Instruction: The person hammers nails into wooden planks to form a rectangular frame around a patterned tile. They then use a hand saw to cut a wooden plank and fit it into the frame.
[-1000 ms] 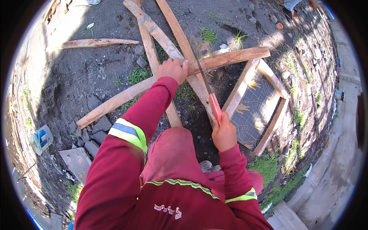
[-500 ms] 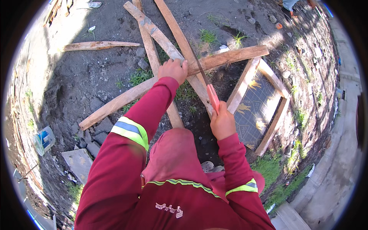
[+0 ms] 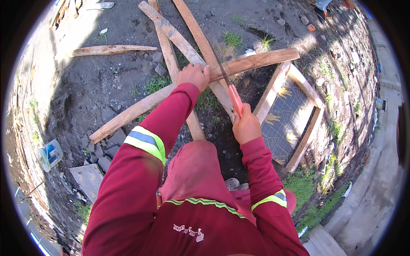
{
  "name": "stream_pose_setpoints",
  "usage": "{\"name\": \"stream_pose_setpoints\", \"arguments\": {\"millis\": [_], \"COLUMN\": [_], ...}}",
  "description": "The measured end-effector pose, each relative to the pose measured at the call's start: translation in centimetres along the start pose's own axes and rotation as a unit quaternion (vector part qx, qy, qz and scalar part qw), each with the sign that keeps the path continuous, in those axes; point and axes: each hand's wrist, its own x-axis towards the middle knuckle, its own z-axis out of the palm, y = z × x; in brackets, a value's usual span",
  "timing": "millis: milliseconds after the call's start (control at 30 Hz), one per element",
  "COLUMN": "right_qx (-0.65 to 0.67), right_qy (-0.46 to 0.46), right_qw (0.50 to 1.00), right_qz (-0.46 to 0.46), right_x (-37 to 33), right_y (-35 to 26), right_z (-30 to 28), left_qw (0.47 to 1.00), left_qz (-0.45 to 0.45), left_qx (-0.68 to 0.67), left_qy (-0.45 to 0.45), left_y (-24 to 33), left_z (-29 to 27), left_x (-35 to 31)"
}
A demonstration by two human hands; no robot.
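My right hand (image 3: 247,129) is wrapped round the red handle of a handsaw (image 3: 235,100). Its thin dark blade lies across a long wooden beam (image 3: 260,62), just right of where several timbers cross. My left hand (image 3: 193,77) grips the same beam to the left of the blade, with its fingers over the far edge. Under the beam lie a grey-stained plank (image 3: 173,36), a narrower plank (image 3: 165,48) and a brown plank (image 3: 194,23) that reaches to the top edge. The saw's teeth are too small to make out.
Right of the beam lies a wooden frame (image 3: 269,94) with a dark printed panel. A short split board (image 3: 112,50) lies far left. A clear plastic container (image 3: 50,155) and a flat grey slab (image 3: 87,181) are near left. Stones and grass tufts dot the soil; a concrete strip (image 3: 363,205) runs along the right.
My right hand and the saw have moved a little away from me, pushing the blade farther across the beam. My left hand stays in place on the beam.
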Motion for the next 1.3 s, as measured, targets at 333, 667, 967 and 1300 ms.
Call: {"name": "stream_pose_setpoints", "arguments": {"millis": [333,667,967,1300], "right_qx": [0.011,0.112,0.105,0.006], "right_qy": [-0.03,0.021,-0.003,-0.033], "right_qw": [0.998,0.993,0.994,0.999], "right_qz": [0.061,-0.042,-0.029,0.042], "right_x": [-8.9,1.5,1.8,-8.7], "right_y": [-3.8,0.2,0.0,-2.4], "right_z": [-7.7,0.0,0.4,-7.6], "left_qw": [1.0,1.0,1.0,1.0], "left_qz": [-0.002,-0.014,-0.009,-0.01], "left_qx": [0.01,0.0,0.003,-0.009], "left_qy": [0.002,0.01,0.026,0.013], "left_y": [-0.3,0.1,-0.2,-0.3], "left_z": [1.0,0.3,0.7,0.7], "left_x": [0.0,0.5,0.3,0.3]}}
